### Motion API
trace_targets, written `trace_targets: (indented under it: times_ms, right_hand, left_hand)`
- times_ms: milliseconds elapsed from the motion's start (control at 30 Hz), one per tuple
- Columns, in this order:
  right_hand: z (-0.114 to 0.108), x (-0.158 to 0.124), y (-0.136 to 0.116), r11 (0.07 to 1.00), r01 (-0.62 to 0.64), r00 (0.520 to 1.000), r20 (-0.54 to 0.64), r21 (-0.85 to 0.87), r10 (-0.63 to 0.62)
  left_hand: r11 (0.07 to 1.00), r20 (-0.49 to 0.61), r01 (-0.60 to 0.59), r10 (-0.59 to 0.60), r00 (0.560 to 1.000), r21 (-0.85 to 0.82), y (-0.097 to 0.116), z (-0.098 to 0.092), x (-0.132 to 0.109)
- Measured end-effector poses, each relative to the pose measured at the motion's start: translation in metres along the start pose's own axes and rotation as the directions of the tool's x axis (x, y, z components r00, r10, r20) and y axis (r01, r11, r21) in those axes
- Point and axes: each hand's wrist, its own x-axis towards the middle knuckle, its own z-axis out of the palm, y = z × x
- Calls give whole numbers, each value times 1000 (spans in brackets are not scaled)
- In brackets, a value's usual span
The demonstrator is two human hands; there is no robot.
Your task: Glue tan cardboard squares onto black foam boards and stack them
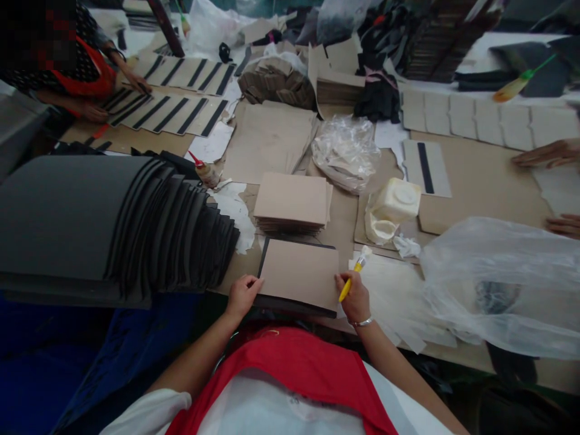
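Observation:
A tan cardboard sheet [299,272] lies in front of me on a black sheet [290,304], whose dark margin shows along the edges. My left hand [243,296] pinches the cardboard's lower left edge between thumb and fingers. In my right hand [356,297] is a paintbrush [347,288] with a yellow handle, its whitish bristles pointing away from me. The fingertips of that hand also touch the cardboard's right edge. Just beyond stands a stack of tan cardboard sheets [292,199]. To the left, a large fanned pile of black sheets [77,211] reaches near my left hand.
A cut-open white plastic jug [401,199] stands right of the stack, near a crumpled clear bag [347,151]. A glue bottle [206,172] with a red tip is behind the black pile. Co-workers' hands [136,81] work at far left, others [550,154] at right. Plastic sheeting [502,284] covers the right side.

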Motion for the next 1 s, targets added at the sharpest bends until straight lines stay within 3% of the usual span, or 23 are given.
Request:
trace_targets:
  times_ms: [200,567,1000]
  right_hand:
    - [9,7,-2,998,10,999,46,-56,-8]
    - [8,9,-9,994,-41,992,112,-105,52]
    - [9,9,-11,976,-56,983,158,-208,90]
  left_hand:
    - [990,45,110,-107,993,-82,-10,5,7]
    - [993,102,113,-110,989,-29,-12,5,13]
    - [978,160,199,-187,969,-59,-17,7,14]
